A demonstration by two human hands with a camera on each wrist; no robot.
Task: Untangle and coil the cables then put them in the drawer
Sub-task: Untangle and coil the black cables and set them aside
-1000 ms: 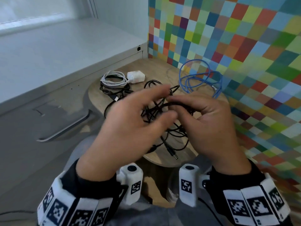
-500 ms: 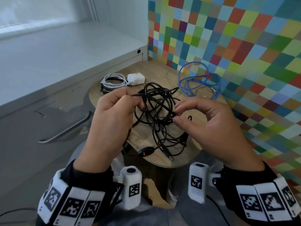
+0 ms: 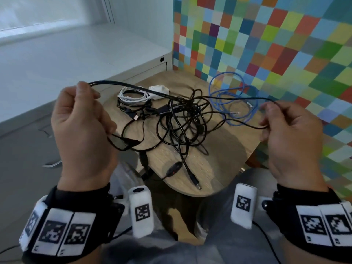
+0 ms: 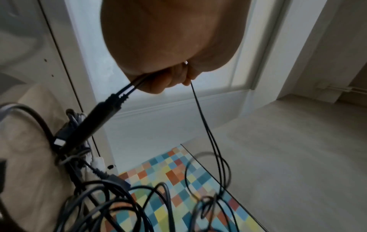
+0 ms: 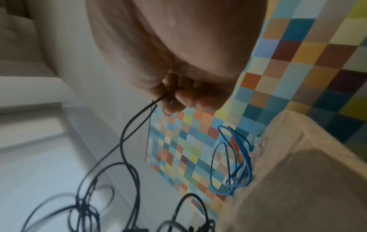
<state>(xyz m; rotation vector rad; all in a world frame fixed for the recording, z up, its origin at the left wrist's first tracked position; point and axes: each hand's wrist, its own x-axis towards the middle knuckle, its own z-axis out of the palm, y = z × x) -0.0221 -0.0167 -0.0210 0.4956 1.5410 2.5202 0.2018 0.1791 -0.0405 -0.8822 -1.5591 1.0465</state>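
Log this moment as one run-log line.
phase: untangling | left hand: holds black cable | right hand: pinches same cable, pulled apart | tangle: on round wooden table | blue cable, white cable: untouched

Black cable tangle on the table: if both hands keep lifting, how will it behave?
Likely floppy: the black cable sags in loose loops between left hand and right hand. Probably lifts as one clump, still knotted. Its loose plug may dangle and swing.

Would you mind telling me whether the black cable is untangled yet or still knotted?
Still knotted: the black cable lies in a snarl of crossing loops on the table, strands running to the left hand and right hand.
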